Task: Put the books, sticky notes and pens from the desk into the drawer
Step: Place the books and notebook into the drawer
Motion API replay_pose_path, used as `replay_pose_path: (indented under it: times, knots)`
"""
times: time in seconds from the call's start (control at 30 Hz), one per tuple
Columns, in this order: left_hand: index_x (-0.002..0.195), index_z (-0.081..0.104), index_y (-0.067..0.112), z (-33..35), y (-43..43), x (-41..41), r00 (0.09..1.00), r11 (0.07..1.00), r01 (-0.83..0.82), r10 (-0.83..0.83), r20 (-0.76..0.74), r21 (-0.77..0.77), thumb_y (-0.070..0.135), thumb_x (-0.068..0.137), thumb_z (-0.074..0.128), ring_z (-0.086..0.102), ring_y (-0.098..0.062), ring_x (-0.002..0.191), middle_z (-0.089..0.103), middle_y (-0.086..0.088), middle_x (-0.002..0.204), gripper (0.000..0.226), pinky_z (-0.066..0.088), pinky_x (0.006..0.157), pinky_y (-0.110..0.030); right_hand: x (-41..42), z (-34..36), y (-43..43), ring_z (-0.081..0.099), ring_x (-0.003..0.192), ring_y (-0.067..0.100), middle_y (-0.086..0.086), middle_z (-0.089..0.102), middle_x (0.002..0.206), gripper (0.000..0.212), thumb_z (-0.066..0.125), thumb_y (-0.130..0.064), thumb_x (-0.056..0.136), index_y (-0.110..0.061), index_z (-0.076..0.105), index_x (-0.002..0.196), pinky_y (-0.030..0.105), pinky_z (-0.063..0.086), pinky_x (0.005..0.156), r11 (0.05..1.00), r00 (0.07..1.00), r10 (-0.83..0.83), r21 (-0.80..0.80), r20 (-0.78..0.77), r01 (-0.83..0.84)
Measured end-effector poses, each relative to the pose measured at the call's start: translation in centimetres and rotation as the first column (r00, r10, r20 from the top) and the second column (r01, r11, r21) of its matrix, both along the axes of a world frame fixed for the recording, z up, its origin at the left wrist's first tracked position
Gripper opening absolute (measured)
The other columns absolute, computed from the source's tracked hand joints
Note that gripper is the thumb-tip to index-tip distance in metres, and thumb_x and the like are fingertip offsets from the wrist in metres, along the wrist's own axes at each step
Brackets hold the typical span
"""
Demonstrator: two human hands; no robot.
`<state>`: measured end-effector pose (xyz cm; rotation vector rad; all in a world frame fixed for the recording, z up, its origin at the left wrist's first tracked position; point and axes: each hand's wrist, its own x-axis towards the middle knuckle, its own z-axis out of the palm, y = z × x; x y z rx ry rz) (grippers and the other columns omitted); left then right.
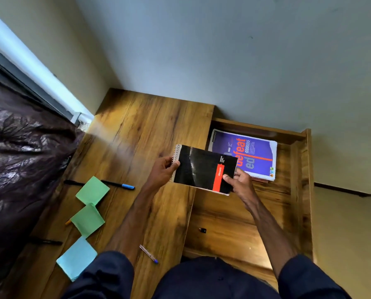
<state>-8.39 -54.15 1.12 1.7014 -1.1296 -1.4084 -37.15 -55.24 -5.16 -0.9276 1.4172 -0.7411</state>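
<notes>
Holding a black spiral notebook by both ends, the person has it in the air over the line where the counter meets the open drawer. The left grip is clenched on the wire-bound edge, thumb on the cover and fingers underneath. The right grip grasps the opposite end, its thumb pressed just beside the red label. The notebook lies nearly flat, cover up, and in this view its far right corner overlaps the near corner of a purple book that already lies in the back of the drawer, with other pages or books showing beneath it. A small black object sits on the drawer floor nearer the person; what it is cannot be made out.

On the counter to the left, two green sticky-note pads and a light blue sticky-note pad lie in a rough row, corner to corner. A blue-capped pen pokes out from under the far green pad. An orange pen tip shows at the edge of the middle pad. A black pen lies near the counter's left edge, and a clear pen with a blue tip lies close to the person's dark sleeve. A dark patterned fabric borders the counter on the left.
</notes>
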Motion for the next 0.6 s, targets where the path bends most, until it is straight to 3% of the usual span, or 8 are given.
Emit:
replay_pose_path:
  times: [0.03, 0.13, 0.27, 0.37, 0.43, 0.5, 0.6]
  knots:
    - [0.121, 0.065, 0.013, 0.0, -0.3, -1.2, 1.000, 1.000, 0.026, -0.026, 0.014, 0.004, 0.021, 0.102, 0.057, 0.071, -0.016, 0.101, 0.072, -0.002, 0.112, 0.021, 0.061, 0.086, -0.036, -1.0, -0.3, -0.2, 0.072, 0.100, 0.019, 0.006, 0.073, 0.111, 0.034, 0.069, -0.008, 0.092, -0.018, 0.060, 0.123, 0.036, 0.060, 0.080, 0.999, 0.999, -0.038, -0.023, -0.024, 0.038]
    - [0.134, 0.054, 0.015, 0.1, -1.2, -5.1, 0.997, 0.998, 0.059, -0.060, 0.055, 0.020, 0.029, 0.102, 0.058, 0.064, -0.008, 0.106, 0.063, -0.002, 0.128, 0.036, 0.054, 0.079, -0.020, -4.5, -1.6, -0.7, 0.072, 0.096, 0.027, 0.015, 0.073, 0.112, 0.039, 0.071, -0.008, 0.091, -0.013, 0.059, 0.128, 0.042, 0.060, 0.084, 0.988, 0.985, -0.155, -0.003, -0.076, 0.155]
    - [0.148, 0.039, 0.009, -1.7, -2.0, -9.5, 0.975, 0.993, 0.113, -0.116, 0.190, 0.026, 0.027, 0.101, 0.060, 0.060, -0.016, 0.111, 0.057, -0.010, 0.140, 0.055, 0.052, 0.079, -0.022, -8.8, -2.2, 0.0, 0.068, 0.082, 0.012, 0.003, 0.071, 0.099, 0.032, 0.062, 0.004, 0.094, -0.016, 0.061, 0.119, 0.019, 0.056, 0.064, 0.952, 0.949, -0.300, 0.026, -0.097, 0.304]
    - [0.145, 0.041, 0.009, -3.5, -1.7, -12.1, 0.921, 0.977, 0.210, -0.205, 0.330, 0.023, 0.020, 0.097, 0.063, 0.061, -0.018, 0.116, 0.057, -0.008, 0.139, 0.053, 0.053, 0.089, -0.025, -11.0, -3.2, 1.2, 0.064, 0.078, 0.007, 0.008, 0.068, 0.111, 0.034, 0.059, 0.006, 0.094, -0.008, 0.060, 0.125, 0.019, 0.055, 0.064, 0.913, 0.908, -0.384, 0.078, -0.170, 0.401]
    - [0.138, 0.047, 0.009, -4.8, -1.2, -13.5, 0.871, 0.965, 0.260, -0.248, 0.423, 0.032, 0.018, 0.094, 0.064, 0.058, -0.020, 0.121, 0.057, -0.008, 0.134, 0.048, 0.047, 0.100, -0.026, -12.3, -4.5, 2.1, 0.065, 0.081, 0.013, 0.009, 0.068, 0.115, 0.034, 0.060, 0.003, 0.094, -0.009, 0.061, 0.125, 0.027, 0.058, 0.072, 0.912, 0.905, -0.354, 0.128, -0.236, 0.391]
    - [0.128, 0.054, 0.008, -6.6, -0.8, -14.5, 0.802, 0.943, 0.321, -0.322, 0.503, 0.090, 0.016, 0.090, 0.061, 0.056, -0.024, 0.117, 0.060, -0.010, 0.126, 0.039, 0.042, 0.096, -0.025, -13.2, -6.5, 2.8, 0.070, 0.091, 0.022, 0.010, 0.072, 0.117, 0.035, 0.064, -0.007, 0.090, -0.016, 0.064, 0.124, 0.042, 0.059, 0.086, 0.925, 0.913, -0.268, 0.182, -0.309, 0.333]
    - [0.113, 0.062, 0.012, -10.2, -0.6, -15.6, 0.697, 0.873, 0.401, -0.487, 0.526, 0.277, 0.024, 0.079, 0.053, 0.064, -0.031, 0.109, 0.067, -0.010, 0.115, 0.037, 0.054, 0.088, -0.037, -14.1, -10.6, 3.1, 0.070, 0.098, 0.030, 0.009, 0.073, 0.111, 0.048, 0.069, -0.022, 0.077, -0.014, 0.065, 0.125, 0.050, 0.058, 0.089, 0.931, 0.899, -0.198, 0.211, -0.390, 0.297]
